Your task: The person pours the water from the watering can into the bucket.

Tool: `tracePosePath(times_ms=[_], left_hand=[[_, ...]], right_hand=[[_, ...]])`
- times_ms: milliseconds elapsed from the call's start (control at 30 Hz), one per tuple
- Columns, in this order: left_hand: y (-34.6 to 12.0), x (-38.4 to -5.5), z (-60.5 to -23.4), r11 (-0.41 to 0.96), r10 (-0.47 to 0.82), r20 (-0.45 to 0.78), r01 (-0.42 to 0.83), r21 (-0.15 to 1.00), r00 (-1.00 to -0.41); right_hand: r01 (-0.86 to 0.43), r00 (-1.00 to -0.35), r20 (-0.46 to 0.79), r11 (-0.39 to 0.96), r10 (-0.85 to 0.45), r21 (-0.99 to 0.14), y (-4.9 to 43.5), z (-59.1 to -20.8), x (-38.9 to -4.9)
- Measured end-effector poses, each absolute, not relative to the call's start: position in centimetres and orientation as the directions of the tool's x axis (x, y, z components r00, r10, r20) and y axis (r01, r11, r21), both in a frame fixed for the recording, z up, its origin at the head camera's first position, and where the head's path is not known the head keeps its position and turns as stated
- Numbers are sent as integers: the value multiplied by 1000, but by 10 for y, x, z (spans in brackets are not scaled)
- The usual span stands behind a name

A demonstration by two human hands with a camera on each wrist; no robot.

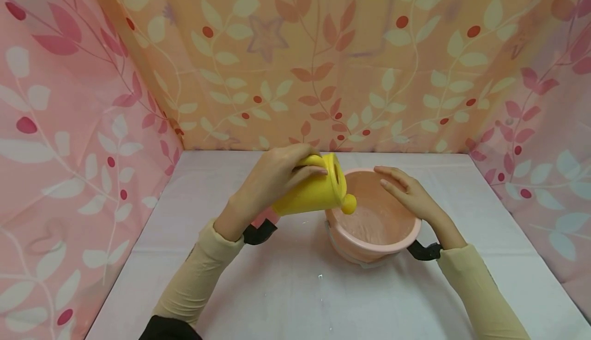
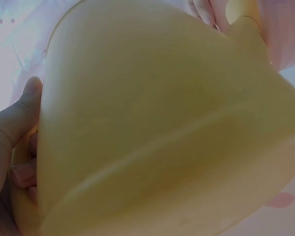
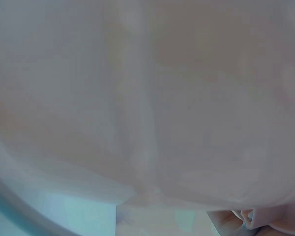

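Observation:
My left hand (image 1: 288,168) grips the handle of a yellow watering can (image 1: 307,194). The can is tipped to the right, its round spout head (image 1: 349,204) over the left part of a pink bucket (image 1: 365,245). In the left wrist view the can's body (image 2: 152,98) fills most of the picture, with curled fingers (image 2: 24,174) at its left side. My right hand (image 1: 408,191) holds the bucket's far right rim, thumb on the inner side. The bucket stands upright, and its wall (image 3: 211,123) fills the right wrist view, hiding the right fingers there.
A white cloth (image 1: 277,288) covers the table, with several small water drops (image 1: 320,276) in front of the bucket. Behind stands an orange leaf-patterned curtain (image 1: 314,63). Pink patterned cloths hang at the left (image 1: 69,124) and right (image 1: 535,124) sides.

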State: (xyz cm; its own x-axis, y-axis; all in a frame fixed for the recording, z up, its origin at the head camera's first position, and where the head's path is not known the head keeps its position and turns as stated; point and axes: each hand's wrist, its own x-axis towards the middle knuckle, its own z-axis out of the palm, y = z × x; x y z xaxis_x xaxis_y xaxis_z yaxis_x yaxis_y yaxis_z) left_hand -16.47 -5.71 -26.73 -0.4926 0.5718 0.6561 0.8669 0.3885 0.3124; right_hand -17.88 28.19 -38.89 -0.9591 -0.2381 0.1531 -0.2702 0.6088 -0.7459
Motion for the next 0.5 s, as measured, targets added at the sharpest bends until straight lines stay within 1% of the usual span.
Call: tracePosePath(times_ms=[233,400,500], left_hand=[[-54,-164,-266,379,578,676,884,274,-457],[-53,-162,-265,386,589,676,889,247,-443],[-53,-161,-264,391,595,669,888,243,-445]], right_hand=[[-279,-956,159,601,-246,-749,281,-389,-179],[-289,-954,171,601,-247,-745,282,-389,-179],[-292,-953,174,602,-248,-743,282,-390,-180]])
